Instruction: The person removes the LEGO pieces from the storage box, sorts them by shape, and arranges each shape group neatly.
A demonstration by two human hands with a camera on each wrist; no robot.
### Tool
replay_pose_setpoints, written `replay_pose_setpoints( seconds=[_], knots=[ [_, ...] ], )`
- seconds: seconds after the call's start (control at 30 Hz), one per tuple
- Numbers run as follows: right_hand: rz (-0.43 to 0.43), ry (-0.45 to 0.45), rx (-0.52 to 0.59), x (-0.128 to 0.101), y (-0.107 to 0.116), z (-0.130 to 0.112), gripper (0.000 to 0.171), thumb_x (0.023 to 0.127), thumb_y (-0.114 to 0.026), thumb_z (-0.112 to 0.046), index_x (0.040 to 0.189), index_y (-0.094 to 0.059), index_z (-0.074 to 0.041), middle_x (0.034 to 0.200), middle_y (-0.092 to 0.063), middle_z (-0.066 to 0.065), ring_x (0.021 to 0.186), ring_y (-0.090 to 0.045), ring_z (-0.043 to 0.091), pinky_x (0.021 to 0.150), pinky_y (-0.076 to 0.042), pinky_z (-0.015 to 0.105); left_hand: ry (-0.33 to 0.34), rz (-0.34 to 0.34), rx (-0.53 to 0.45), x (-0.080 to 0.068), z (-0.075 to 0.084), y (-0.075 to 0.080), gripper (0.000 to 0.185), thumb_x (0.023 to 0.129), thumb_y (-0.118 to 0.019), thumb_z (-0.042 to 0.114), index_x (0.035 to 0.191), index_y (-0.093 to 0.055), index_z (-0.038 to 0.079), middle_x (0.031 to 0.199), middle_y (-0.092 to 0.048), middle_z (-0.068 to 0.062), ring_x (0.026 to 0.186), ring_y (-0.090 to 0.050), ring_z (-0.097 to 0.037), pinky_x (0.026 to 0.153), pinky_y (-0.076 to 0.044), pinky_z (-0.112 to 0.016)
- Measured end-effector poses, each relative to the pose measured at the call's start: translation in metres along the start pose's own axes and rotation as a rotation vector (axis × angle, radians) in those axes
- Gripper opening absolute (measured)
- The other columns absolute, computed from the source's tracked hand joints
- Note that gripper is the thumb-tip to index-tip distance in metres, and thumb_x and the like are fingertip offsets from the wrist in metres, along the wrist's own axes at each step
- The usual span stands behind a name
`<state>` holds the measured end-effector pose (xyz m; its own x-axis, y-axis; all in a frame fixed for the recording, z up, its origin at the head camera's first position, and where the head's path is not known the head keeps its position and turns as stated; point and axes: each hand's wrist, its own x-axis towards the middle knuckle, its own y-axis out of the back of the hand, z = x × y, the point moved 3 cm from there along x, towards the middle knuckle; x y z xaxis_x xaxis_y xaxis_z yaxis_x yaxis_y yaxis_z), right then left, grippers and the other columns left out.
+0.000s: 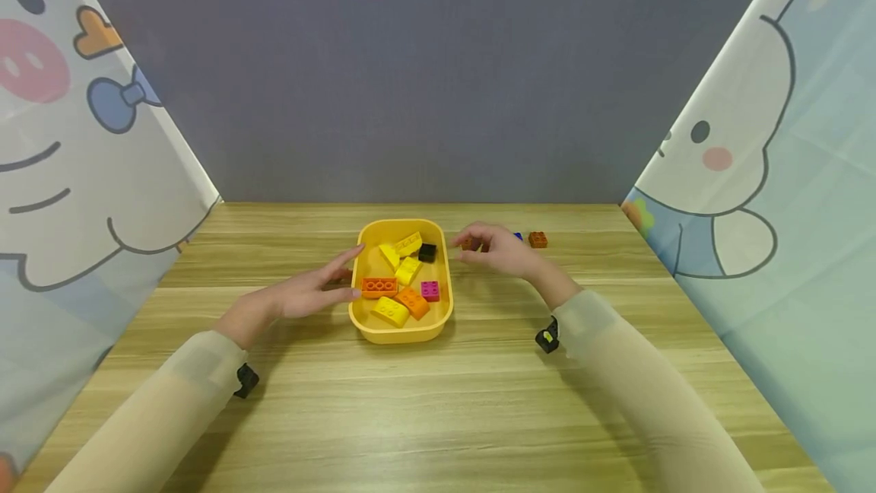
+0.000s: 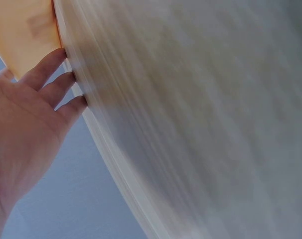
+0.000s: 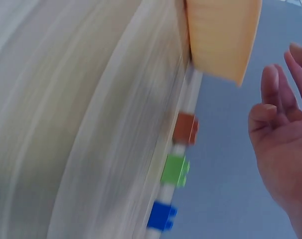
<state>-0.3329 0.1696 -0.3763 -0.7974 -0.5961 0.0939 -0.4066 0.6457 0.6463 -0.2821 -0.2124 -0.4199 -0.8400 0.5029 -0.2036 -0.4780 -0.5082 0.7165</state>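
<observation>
Sitting mid-surface (image 1: 438, 402), the yellow tray (image 1: 363, 322) holds yellow, orange, black and pink bricks (image 1: 404, 284). Left hand (image 1: 301, 291), fingers straight and holding nothing, touches the tray's left wall. Right hand (image 1: 496, 248), loosely curled and empty, hovers just right of the tray near loose bricks (image 3: 177, 169).

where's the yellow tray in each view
Head: yellow tray at table centre, between the hands.
Left wrist: its blurred wall fills the top left corner, by the left hand's fingertips.
Right wrist: top centre, above the brown brick.
Shared landmark: the wooden table.
</observation>
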Motion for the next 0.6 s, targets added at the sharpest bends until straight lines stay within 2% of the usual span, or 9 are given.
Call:
replay_pose_setpoints(
  seconds=[0.1,0.23,0.33,0.43,0.5,0.6],
  knots=[
    [-0.073,0.023,-0.015,0.009,-0.012,-0.006,0.032,0.105,-0.077,-0.023,0.136,-0.075,-0.012,0.122,-0.072,0.013,0.086,-0.061,0.024,0.074,-0.053,0.033,-0.002,-0.002,0.0,0.0,0.0,0.0,0.091,0.109,-0.056,0.065,0.177,0.0,0.043,0.174,-0.037,-0.029,0.16,-0.038,-0.053,0.127,-0.028,-0.078],
    [-0.171,0.022,-0.048,0.02,-0.026,-0.012,0.038,0.102,-0.08,-0.029,0.137,-0.075,-0.014,0.139,-0.068,0.007,0.083,-0.062,0.02,0.075,-0.055,0.032,-0.007,0.0,-0.002,0.0,-0.001,0.0,0.091,0.109,-0.057,0.064,0.177,0.0,0.043,0.174,-0.038,-0.029,0.16,-0.038,-0.053,0.127,-0.028,-0.078],
    [-0.232,0.006,-0.098,0.026,-0.033,-0.014,0.04,0.099,-0.082,-0.032,0.136,-0.076,-0.017,0.143,-0.065,0.004,0.079,-0.059,0.018,0.073,-0.053,0.03,-0.01,0.001,0.001,0.0,-0.001,-0.001,0.091,0.109,-0.057,0.064,0.177,0.0,0.043,0.173,-0.038,-0.03,0.16,-0.039,-0.053,0.127,-0.029,-0.078],
    [-0.283,-0.005,-0.144,0.03,-0.039,-0.017,0.039,0.098,-0.083,-0.031,0.135,-0.077,-0.02,0.144,-0.065,0.004,0.082,-0.055,0.02,0.076,-0.05,0.032,-0.01,0.001,0.003,0.0,-0.001,-0.001,0.091,0.109,-0.056,0.064,0.177,0.0,0.042,0.173,-0.038,-0.03,0.159,-0.039,-0.053,0.126,-0.03,-0.078],
    [-0.307,-0.016,-0.171,0.033,-0.044,-0.018,0.038,0.097,-0.083,-0.031,0.133,-0.078,-0.021,0.145,-0.066,0.004,0.094,-0.058,0.022,0.085,-0.051,0.036,-0.009,0.001,0.005,0.0,-0.001,-0.001,0.091,0.109,-0.056,0.064,0.177,0.0,0.043,0.173,-0.038,-0.03,0.159,-0.039,-0.053,0.126,-0.03,-0.078],
    [-0.331,-0.047,-0.205,0.035,-0.049,-0.019,0.035,0.096,-0.085,-0.031,0.13,-0.08,-0.025,0.149,-0.065,0.001,0.121,-0.063,0.026,0.107,-0.053,0.046,-0.007,0.0,0.003,0.0,-0.001,-0.001,0.091,0.109,-0.056,0.064,0.177,0.0,0.043,0.173,-0.038,-0.03,0.16,-0.039,-0.053,0.127,-0.029,-0.078]
  ],
)
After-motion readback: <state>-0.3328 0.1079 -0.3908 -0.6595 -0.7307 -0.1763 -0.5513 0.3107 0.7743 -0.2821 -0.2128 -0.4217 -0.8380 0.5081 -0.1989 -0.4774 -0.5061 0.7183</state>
